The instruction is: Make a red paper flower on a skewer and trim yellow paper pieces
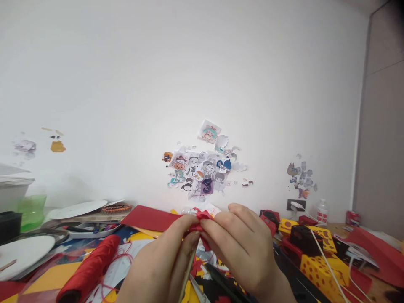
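Note:
My left hand [164, 261] and my right hand [241, 248] meet at the middle of the view, above the cluttered table. Between their fingertips is a small crumpled red piece [205, 242], which looks like paper or cloth; both hands pinch it, and the fingers hide much of it. A thin pale stick [188, 271] runs down from the piece along the inside of my left hand, where the thumb and fingers close on it. Red, yellow and black paper scraps [197, 267] lie below the hands.
A large red thread spool [91, 265] lies at left with loose strands. Behind it are a red paper sheet [148, 218], a tray of pens [94, 229] and a white plate [28, 254]. Yellow spotted boxes [326, 269], white cables and a bottle [322, 211] stand right. Stickers [206, 168] cover the wall.

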`<state>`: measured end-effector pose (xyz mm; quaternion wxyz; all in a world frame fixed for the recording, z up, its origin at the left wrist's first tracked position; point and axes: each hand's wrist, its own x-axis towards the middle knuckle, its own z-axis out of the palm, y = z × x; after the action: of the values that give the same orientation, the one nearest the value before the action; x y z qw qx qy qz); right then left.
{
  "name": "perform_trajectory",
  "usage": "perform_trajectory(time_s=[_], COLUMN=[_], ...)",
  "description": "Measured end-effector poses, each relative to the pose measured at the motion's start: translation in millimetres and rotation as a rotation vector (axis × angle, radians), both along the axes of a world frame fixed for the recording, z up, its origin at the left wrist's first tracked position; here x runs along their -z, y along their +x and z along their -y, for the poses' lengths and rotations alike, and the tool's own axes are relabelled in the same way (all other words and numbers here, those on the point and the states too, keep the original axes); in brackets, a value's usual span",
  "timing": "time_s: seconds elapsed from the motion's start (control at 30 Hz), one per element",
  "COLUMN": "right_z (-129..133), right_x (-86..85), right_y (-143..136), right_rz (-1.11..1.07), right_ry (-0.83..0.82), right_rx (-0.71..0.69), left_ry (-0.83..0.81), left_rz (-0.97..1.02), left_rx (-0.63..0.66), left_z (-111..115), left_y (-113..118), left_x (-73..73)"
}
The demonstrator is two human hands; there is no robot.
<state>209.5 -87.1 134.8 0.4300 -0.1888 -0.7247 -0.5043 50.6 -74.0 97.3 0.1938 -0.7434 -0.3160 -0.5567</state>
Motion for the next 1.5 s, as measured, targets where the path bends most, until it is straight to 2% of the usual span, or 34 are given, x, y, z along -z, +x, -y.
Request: perform_trajectory(time_s=[0.2,0.47,0.67,0.8,1.03,1.33,1.43,1.5], right_z=[-2.4,-2.3,-2.3,-3.1,-2.7,-4.5,-6.6,-8.5], right_x=[2.6,3.0,4.4,7.5,9.5,9.7,8.7,7.6], right_y=[2.7,4.5,6.2,3.6,-2.3,-5.4,-6.7,-6.9], right_rz=[-0.002,-0.026,-0.011,-0.003,-0.025,-0.012,-0.018,-0.023], right_ry=[-0.014,-0.092,-0.139,-0.093,-0.054,-0.037,-0.019,0.004], right_rx=[-0.068,-0.130,-0.177,-0.194,-0.190,-0.218,-0.194,-0.158], left_ry=[0.189,0.052,0.148,0.187,0.131,0.143,0.109,0.014], left_rz=[-0.038,-0.025,-0.039,-0.079,-0.096,-0.084,-0.048,-0.001], left_rx=[-0.053,-0.039,-0.028,0.014,0.057,0.049,0.065,0.082], left_z=[-0.7,-1.6,3.0,3.6,6.3,2.3,1.7,2.1], left_y=[-0.2,-6.5,-3.2,-2.2,-5.0,-0.8,-1.7,-0.7], left_x=[-6.7,-0.3,-8.8,-10.5,-10.0,-9.5,-7.4,-4.7])
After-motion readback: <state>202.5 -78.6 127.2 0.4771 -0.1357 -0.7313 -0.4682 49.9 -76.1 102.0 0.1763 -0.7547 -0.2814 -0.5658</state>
